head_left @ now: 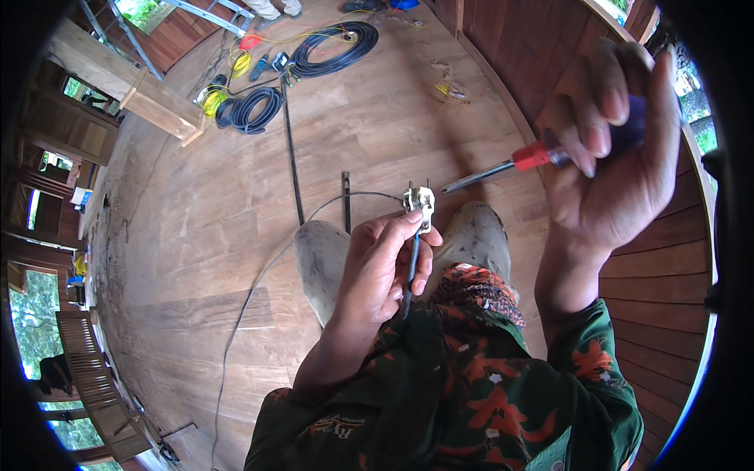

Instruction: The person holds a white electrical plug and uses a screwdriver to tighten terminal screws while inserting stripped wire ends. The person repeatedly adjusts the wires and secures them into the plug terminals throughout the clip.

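Note:
My left hand (393, 255) pinches a small white electrical plug (422, 204) between thumb and fingers, its metal pins pointing away from me. A dark cable (411, 271) runs down from the plug through my fingers. To the right, my right hand (609, 153) is raised with its fingers curled around a screwdriver (542, 151) with a red and dark blue handle. Its metal shaft slants down to the left, and the tip is a short way right of the plug, apart from it. Part of the handle is hidden behind the fingers.
Coils of black cable (334, 49) and yellow cord lie on the wooden floor (228, 204) ahead, near a cordless drill (259, 67). A thin grey wire (250, 302) curves across the floor at left. A ladder (208, 14) stands far left; a plank wall (503, 47) runs along the right.

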The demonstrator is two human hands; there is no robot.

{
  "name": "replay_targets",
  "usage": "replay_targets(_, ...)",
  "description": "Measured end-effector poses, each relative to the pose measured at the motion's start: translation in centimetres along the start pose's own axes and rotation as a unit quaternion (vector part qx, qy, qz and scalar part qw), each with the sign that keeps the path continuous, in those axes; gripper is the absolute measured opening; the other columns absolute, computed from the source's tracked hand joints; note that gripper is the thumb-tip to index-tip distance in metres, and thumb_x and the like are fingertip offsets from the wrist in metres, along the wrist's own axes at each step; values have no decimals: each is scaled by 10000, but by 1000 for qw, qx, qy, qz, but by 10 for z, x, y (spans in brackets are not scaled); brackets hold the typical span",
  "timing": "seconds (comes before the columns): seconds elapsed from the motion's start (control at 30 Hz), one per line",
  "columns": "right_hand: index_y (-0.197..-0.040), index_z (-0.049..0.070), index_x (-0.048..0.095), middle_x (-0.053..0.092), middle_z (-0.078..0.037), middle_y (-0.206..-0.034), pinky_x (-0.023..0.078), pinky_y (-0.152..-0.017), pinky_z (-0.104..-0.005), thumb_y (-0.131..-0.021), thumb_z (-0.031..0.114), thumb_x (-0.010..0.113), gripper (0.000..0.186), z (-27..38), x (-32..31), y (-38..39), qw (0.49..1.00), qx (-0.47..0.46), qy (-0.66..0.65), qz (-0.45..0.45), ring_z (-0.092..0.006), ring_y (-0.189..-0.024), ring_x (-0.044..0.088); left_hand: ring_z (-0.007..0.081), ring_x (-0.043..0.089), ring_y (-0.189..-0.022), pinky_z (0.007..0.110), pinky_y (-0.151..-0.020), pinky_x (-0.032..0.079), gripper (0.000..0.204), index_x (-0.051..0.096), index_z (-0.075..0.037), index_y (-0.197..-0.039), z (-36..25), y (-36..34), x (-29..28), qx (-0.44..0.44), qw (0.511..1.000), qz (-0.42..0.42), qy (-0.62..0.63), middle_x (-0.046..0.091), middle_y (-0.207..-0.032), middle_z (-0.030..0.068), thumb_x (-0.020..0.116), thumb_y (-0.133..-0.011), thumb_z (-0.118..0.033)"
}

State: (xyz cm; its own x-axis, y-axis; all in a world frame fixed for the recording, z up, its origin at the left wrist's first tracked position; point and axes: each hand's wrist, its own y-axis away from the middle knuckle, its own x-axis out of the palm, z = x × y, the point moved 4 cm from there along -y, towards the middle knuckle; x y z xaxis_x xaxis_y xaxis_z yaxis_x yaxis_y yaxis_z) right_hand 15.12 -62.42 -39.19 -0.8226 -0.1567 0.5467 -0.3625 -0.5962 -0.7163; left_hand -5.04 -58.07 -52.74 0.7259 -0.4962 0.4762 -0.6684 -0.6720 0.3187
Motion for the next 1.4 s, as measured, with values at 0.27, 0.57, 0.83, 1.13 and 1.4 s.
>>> replay_targets(0.27, -1051, 2, 543, 542, -50, -843, 343, -426, -186, -1129, 238, 432, 272, -24, 14, -11, 997, 50, 13, 60, -70, -574, 411, 87, 563, -497, 238, -413, 448, 240, 688, 44, -951, -2, 5, 6, 66, 996, -32, -56, 670, -774, 82, 630, -1048, -168)
replay_targets(0.57, -1413, 63, 557, 701, -171, -910, 572, -535, -227, -1050, 436, 590, 522, -31, 27, -3, 995, 37, -85, -33, -178, -595, 686, 84, 501, -416, 227, -389, 373, 289, 679, 33, -922, -4, 6, 9, 107, 986, -59, -112, 596, -603, 58, 600, -1053, -212)
replay_targets(0.83, -1415, 23, 536, 703, -175, -893, 577, -547, -231, -1054, 448, 574, 558, -33, 32, 4, 999, -31, 17, 1, -181, -610, 693, 83, 504, -444, 225, -396, 388, 263, 675, 28, -920, -1, 1, 7, 86, 992, -62, -69, 614, -658, 58, 616, -1045, -195)
replay_targets(1.13, -1416, -21, 512, 705, -180, -874, 582, -559, -236, -1059, 462, 556, 602, -45, 31, 2, 975, 3, 213, 56, -183, -627, 701, 86, 504, -455, 233, -401, 385, 283, 673, 37, -896, 4, -5, -7, 65, 996, -46, -37, 591, -624, 55, 621, -1043, -199)
replay_targets(1.4, -1418, -60, 491, 707, -184, -858, 587, -571, -241, -1063, 474, 540, 643, -51, 31, 1, 963, 14, 255, 85, -186, -642, 708, 88, 470, -416, 235, -391, 357, 310, 664, 36, -869, 11, -5, -7, 80, 994, -63, -26, 568, -585, 52, 597, -1044, -211)
